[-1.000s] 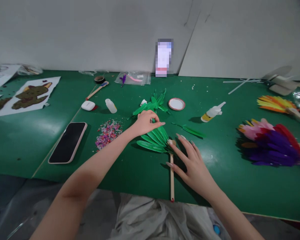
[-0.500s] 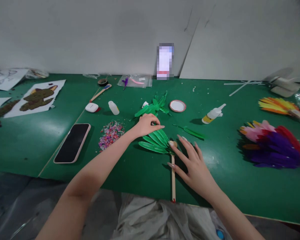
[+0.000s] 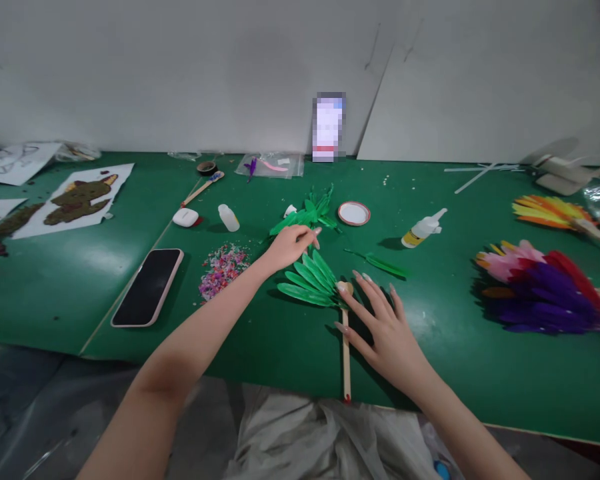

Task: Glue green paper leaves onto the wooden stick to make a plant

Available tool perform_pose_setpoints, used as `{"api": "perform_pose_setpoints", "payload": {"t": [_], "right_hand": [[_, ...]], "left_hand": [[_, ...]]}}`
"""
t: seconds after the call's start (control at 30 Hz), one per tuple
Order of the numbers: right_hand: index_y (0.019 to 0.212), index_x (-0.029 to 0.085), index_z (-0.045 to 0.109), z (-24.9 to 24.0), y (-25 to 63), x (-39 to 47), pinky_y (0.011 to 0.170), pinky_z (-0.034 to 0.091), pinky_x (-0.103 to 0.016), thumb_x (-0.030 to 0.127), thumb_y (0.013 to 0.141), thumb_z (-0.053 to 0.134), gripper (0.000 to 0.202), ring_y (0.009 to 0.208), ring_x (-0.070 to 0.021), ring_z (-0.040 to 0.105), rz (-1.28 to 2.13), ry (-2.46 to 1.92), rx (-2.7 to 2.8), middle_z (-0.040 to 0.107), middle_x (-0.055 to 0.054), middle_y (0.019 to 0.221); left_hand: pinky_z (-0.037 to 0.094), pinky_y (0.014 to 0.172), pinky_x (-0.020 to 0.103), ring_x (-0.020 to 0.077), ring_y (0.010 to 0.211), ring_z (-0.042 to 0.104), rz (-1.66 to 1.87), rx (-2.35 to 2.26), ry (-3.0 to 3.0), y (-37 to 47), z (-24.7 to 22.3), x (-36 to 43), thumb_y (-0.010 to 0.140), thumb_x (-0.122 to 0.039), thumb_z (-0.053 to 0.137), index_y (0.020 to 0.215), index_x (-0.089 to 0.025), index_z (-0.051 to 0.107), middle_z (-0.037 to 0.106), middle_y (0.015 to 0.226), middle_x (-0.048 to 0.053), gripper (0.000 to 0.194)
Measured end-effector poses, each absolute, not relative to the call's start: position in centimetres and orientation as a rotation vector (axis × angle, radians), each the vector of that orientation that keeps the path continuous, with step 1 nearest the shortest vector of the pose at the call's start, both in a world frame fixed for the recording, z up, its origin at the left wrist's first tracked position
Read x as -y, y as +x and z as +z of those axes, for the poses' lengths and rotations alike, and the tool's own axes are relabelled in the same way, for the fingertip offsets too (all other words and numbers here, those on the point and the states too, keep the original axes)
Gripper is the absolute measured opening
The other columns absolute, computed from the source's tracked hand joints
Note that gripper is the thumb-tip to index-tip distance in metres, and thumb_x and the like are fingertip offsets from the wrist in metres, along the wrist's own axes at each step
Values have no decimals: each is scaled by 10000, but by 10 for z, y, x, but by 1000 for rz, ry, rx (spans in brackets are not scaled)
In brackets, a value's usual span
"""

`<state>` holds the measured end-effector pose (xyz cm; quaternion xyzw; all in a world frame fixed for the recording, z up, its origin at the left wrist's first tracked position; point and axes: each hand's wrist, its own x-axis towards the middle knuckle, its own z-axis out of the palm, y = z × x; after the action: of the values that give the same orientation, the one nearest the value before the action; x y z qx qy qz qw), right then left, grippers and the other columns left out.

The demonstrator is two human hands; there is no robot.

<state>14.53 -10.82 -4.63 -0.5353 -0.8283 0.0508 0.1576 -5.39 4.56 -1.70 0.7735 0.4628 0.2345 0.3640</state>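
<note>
A fan of green feathers (image 3: 307,283) on a flat wooden stick (image 3: 347,360) lies in front of me, its feathers spread to the upper left. My right hand (image 3: 385,327) rests over the stick's top with its fingers spread, the index fingertip touching the round wooden piece (image 3: 347,288). My left hand (image 3: 290,245) is at the near edge of a pile of loose green feathers (image 3: 313,210), beyond the fan. Its fingers are curled together; what they pinch, if anything, is hidden. A single green feather (image 3: 383,265) lies to the right.
A glue bottle (image 3: 420,230) and a red-rimmed lid (image 3: 354,213) stand beyond the hands. On the left are a small white bottle (image 3: 229,218), colourful chips (image 3: 223,272) and a phone (image 3: 149,288). Purple-red feather fans (image 3: 550,297) lie right. Another phone (image 3: 329,127) leans against the wall.
My left hand has shifted slightly away from me, off the fan's feather tips and up to the pile. The right hand stays on the fan.
</note>
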Motion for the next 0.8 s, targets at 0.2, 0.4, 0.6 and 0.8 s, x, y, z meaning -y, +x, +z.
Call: {"api": "perform_pose_setpoints", "payload": {"t": [0.2, 0.4, 0.6, 0.8], "right_hand": [[1399, 275, 300, -47, 145, 109, 1058, 165, -548, 425, 888, 416, 545, 1356, -275, 191, 130, -1532, 2376, 190, -80, 1497], [1404, 263, 293, -45, 144, 109, 1064, 160, -540, 417, 900, 399, 538, 1363, -262, 173, 128, -1541, 2414, 194, -89, 1496], [1395, 277, 314, -47, 145, 108, 1058, 175, -549, 414, 895, 412, 528, 1357, -270, 190, 135, -1525, 2400, 209, -80, 1492], [1395, 284, 311, -48, 145, 108, 1056, 181, -551, 416, 896, 405, 524, 1356, -269, 195, 133, -1530, 2386, 215, -78, 1491]], "left_hand": [[405, 716, 269, 152, 758, 570, 730, -1322, 1911, -60, -14, -50, 895, -382, 307, 705, -156, 621, 665, 814, 41, 431], [412, 682, 270, 140, 655, 566, 662, -1275, 1916, -59, -19, -50, 895, -415, 304, 697, -157, 618, 651, 704, 38, 452], [413, 653, 273, 144, 640, 560, 583, -1216, 1995, -59, -20, -49, 872, -479, 334, 684, -161, 624, 618, 653, 35, 470], [388, 612, 269, 150, 647, 521, 463, -1108, 2170, -57, -20, -46, 766, -521, 517, 614, -163, 621, 565, 635, 30, 403]]}}
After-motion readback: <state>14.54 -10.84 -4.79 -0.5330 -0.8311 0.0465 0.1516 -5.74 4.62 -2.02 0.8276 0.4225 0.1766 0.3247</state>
